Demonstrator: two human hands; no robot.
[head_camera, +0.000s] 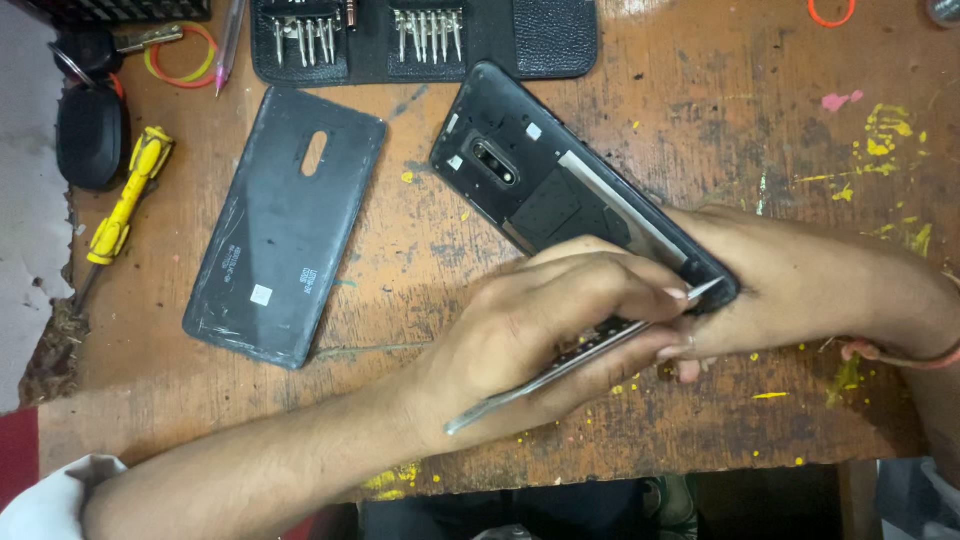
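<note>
A black phone (540, 185) with its back cover off lies tilted on the worn wooden table (400, 300), its camera module and inner plates exposed. My left hand (540, 320) holds metal tweezers (560, 365), their tip touching the phone's near end. My right hand (715, 335) reaches in from the right and grips that same end of the phone, its fingers partly hidden behind my left hand. The removed black back cover (285, 225) lies to the left of the phone.
A black case of screwdriver bits (420, 40) lies open at the far edge. A yellow screwdriver (125, 200), a black key fob (90, 130), rubber bands (185, 55) and a pink pen (228, 45) sit at the far left. An orange ring (830, 12) lies far right.
</note>
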